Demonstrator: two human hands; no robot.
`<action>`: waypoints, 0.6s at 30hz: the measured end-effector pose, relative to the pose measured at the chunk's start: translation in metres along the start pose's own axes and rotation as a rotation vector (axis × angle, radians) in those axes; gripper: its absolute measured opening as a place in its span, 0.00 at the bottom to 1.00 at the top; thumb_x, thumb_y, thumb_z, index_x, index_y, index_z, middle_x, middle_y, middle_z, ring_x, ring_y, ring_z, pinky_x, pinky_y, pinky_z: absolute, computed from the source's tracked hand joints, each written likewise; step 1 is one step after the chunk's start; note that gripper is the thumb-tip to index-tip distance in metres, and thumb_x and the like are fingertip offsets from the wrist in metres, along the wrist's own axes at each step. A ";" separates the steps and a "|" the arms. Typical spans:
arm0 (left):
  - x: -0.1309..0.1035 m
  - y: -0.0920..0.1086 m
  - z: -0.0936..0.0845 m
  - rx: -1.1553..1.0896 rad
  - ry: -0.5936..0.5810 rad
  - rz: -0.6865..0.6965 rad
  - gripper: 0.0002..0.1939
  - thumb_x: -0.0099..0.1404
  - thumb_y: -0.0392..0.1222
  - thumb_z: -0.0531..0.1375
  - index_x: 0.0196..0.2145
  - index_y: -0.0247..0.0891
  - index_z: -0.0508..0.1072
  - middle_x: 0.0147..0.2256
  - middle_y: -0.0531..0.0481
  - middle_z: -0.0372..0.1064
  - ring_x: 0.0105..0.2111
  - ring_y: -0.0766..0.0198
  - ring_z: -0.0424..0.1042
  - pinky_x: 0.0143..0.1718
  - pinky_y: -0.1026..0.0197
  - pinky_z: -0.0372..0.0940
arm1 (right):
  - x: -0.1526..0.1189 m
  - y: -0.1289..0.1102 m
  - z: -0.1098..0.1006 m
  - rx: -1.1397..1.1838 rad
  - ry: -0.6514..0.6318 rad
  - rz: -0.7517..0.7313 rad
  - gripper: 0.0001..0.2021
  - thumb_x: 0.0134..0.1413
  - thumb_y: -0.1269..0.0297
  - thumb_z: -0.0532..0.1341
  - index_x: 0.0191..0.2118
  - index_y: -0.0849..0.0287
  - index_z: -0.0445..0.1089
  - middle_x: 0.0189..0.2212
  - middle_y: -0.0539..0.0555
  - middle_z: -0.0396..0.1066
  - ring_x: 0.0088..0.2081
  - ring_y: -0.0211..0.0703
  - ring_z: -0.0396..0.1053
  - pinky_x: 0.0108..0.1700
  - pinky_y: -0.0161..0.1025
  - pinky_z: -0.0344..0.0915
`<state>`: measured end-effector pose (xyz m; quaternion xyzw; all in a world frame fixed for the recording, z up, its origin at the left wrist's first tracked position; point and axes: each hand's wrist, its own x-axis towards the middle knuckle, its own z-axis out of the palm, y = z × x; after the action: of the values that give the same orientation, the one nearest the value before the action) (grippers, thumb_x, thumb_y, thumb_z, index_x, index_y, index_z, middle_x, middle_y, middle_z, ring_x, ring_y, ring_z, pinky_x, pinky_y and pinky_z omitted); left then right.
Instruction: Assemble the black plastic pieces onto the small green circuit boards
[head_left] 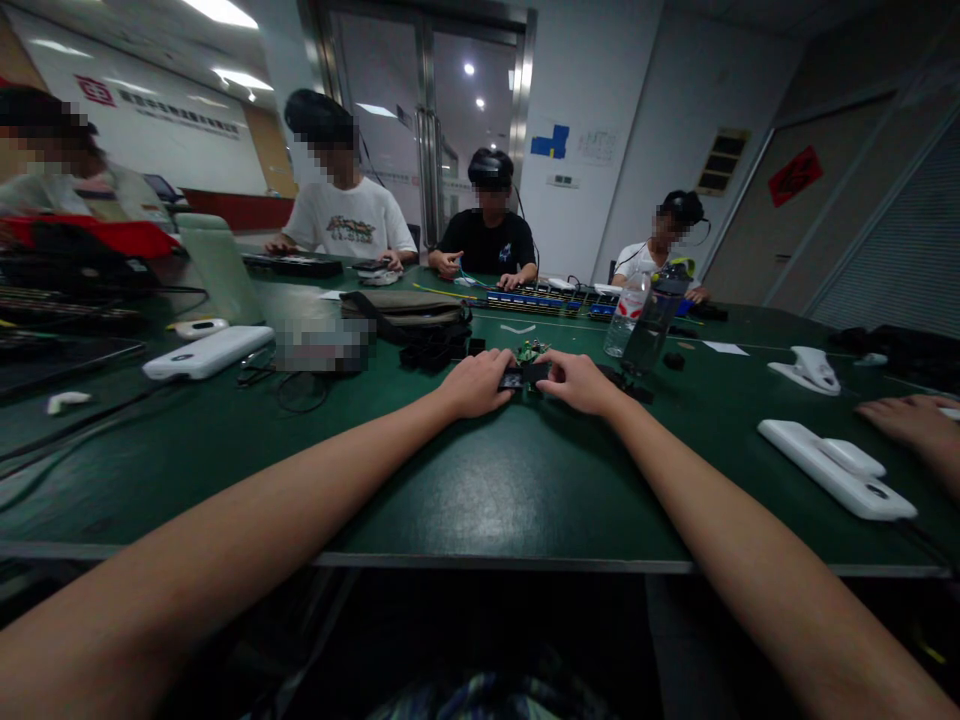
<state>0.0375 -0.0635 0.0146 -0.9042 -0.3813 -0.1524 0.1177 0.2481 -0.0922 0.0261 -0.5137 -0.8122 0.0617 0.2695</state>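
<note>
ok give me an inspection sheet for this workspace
Surface: green table, light sheen
Job's things: black piece, green part beyond; details too small to tell
Clutter: white device and bag to the left; clear bottle to the right
Hands: left hand and right hand, fingers on the black piece
Cables: dark cable running left from white device
Surroundings: people seated opposite, glass door behind
</note>
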 end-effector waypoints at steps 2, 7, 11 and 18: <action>0.000 0.000 0.000 0.003 -0.002 0.006 0.18 0.63 0.45 0.56 0.49 0.37 0.62 0.44 0.42 0.70 0.44 0.52 0.71 0.44 0.53 0.65 | 0.000 0.001 0.000 -0.020 0.012 0.017 0.14 0.51 0.68 0.65 0.45 0.60 0.73 0.25 0.47 0.71 0.27 0.36 0.66 0.35 0.34 0.58; 0.001 -0.001 0.001 -0.007 0.005 0.006 0.19 0.62 0.44 0.56 0.49 0.38 0.62 0.44 0.42 0.69 0.44 0.52 0.71 0.43 0.54 0.65 | 0.001 0.006 -0.002 -0.104 0.090 0.069 0.15 0.52 0.66 0.64 0.47 0.61 0.72 0.25 0.49 0.72 0.28 0.39 0.67 0.36 0.35 0.58; 0.001 0.000 -0.001 -0.024 0.005 0.000 0.19 0.61 0.43 0.56 0.49 0.37 0.62 0.44 0.42 0.69 0.43 0.52 0.71 0.43 0.54 0.65 | 0.000 0.008 -0.002 -0.140 0.119 0.108 0.14 0.53 0.64 0.64 0.46 0.59 0.72 0.26 0.49 0.73 0.29 0.40 0.68 0.36 0.36 0.59; 0.000 0.000 -0.001 -0.026 0.000 -0.012 0.21 0.60 0.43 0.57 0.50 0.38 0.62 0.45 0.41 0.68 0.46 0.51 0.70 0.45 0.53 0.65 | 0.002 0.008 -0.003 -0.138 0.165 0.094 0.14 0.53 0.66 0.64 0.47 0.59 0.72 0.34 0.54 0.75 0.34 0.42 0.70 0.41 0.38 0.62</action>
<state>0.0374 -0.0633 0.0156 -0.9033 -0.3848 -0.1581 0.1048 0.2553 -0.0877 0.0260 -0.5720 -0.7645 -0.0244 0.2963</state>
